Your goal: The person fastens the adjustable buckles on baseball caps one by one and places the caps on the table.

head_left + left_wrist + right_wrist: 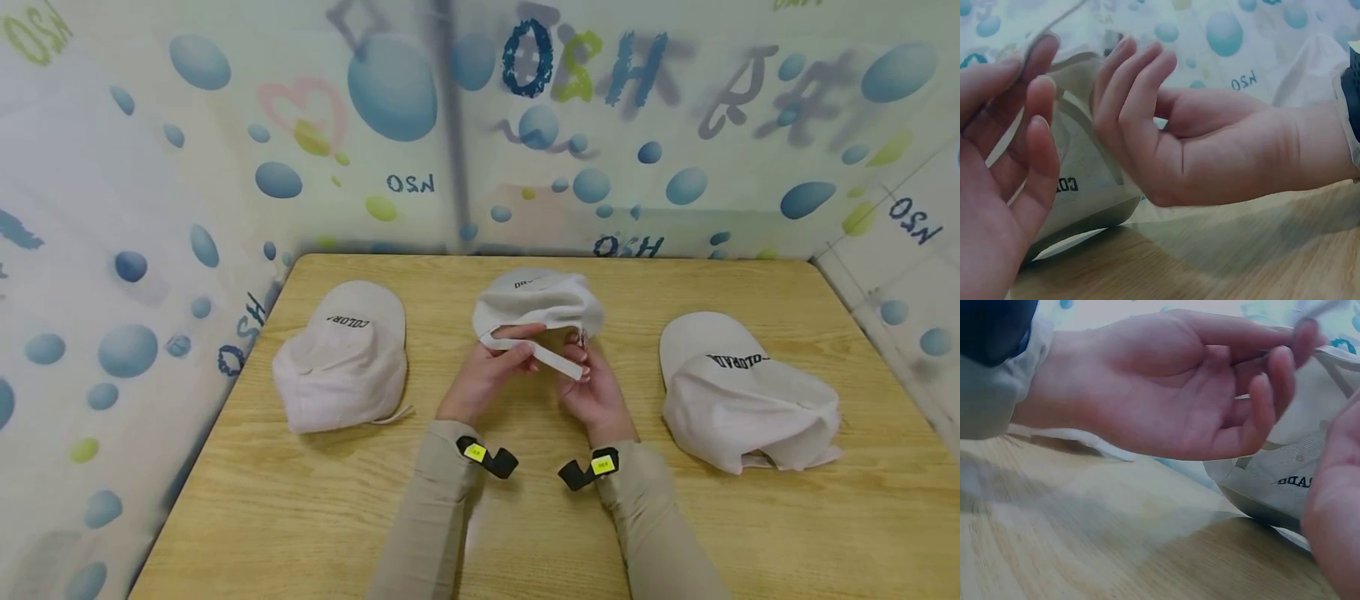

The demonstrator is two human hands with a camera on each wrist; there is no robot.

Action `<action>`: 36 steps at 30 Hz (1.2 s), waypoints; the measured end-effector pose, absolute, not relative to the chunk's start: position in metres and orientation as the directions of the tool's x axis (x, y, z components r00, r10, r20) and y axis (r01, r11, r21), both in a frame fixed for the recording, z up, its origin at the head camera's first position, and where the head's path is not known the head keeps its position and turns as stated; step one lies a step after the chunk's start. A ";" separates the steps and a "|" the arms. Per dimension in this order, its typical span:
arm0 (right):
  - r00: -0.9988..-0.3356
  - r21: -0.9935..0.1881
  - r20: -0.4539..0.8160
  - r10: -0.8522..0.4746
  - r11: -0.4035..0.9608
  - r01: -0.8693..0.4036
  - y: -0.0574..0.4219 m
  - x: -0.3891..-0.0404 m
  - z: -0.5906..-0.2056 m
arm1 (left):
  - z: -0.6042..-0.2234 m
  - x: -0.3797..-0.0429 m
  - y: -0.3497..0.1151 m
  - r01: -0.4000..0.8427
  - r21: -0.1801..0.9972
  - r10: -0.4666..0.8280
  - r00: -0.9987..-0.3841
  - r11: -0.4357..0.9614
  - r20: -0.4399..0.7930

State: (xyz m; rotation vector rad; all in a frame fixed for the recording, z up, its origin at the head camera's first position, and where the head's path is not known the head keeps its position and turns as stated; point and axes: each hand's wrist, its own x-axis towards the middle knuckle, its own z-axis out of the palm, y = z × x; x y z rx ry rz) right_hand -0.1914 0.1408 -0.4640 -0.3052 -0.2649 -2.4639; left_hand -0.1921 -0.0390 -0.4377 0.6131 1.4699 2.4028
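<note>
A white baseball cap (540,304) with dark lettering sits at the middle back of the table, its rear opening towards me. My left hand (480,379) pinches the cap's loose white back strap (557,360) between thumb and fingers, and the strap's free end points right. At the right side of the opening, my right hand (596,392) holds the cap's edge by a small metal buckle (581,337), fingers curled. The left wrist view shows the right hand's bent fingers (1141,87) beside the cap, while its thumb is mostly hidden.
Another white cap (345,367) lies on the left of the wooden table (525,533), its strap trailing on the wood. A third cap (750,408) lies on the right. Behind the table hangs a patterned curtain (495,150) with blue spots.
</note>
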 end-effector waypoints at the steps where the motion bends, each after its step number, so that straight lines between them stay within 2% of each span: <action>1: -0.767 0.092 0.278 -0.578 -0.779 0.621 0.140 -0.191 -0.463 | -0.437 -0.192 -0.038 0.006 0.901 0.425 -0.880 -0.433 0.211; 4: -0.749 0.086 0.298 -0.592 -0.765 0.639 0.136 -0.190 -0.459 | -0.435 -0.192 -0.035 0.018 0.921 0.422 -0.885 -0.389 0.196; 7: -0.727 0.128 0.376 -0.575 -0.745 0.655 0.131 -0.189 -0.453 | -0.432 -0.191 -0.034 0.026 0.927 0.427 -0.882 -0.375 0.198; 12: -0.701 0.104 0.450 -0.553 -0.747 0.657 0.121 -0.186 -0.443 | -0.426 -0.191 -0.035 0.040 0.906 0.422 -0.876 -0.420 0.235; 17: -0.752 0.074 0.373 -0.544 -0.790 0.609 0.118 -0.183 -0.438 | -0.420 -0.190 -0.036 0.034 0.863 0.400 -0.876 -0.504 0.268; 20: -0.801 0.066 0.263 -0.538 -0.818 0.571 0.119 -0.182 -0.437 | -0.417 -0.189 -0.035 0.032 0.848 0.373 -0.889 -0.530 0.266; 23: -0.823 0.057 0.192 -0.534 -0.831 0.553 0.120 -0.181 -0.437 | -0.414 -0.188 -0.035 0.031 0.838 0.341 -0.905 -0.545 0.256; 30: -0.794 0.039 0.261 -0.549 -0.816 0.577 0.119 -0.184 -0.436 | -0.403 -0.187 -0.035 0.062 0.797 0.251 -0.932 -0.600 0.261; 36: -0.822 0.053 0.201 -0.534 -0.831 0.553 0.116 -0.182 -0.431 | -0.397 -0.186 -0.036 0.054 0.810 0.248 -0.938 -0.584 0.242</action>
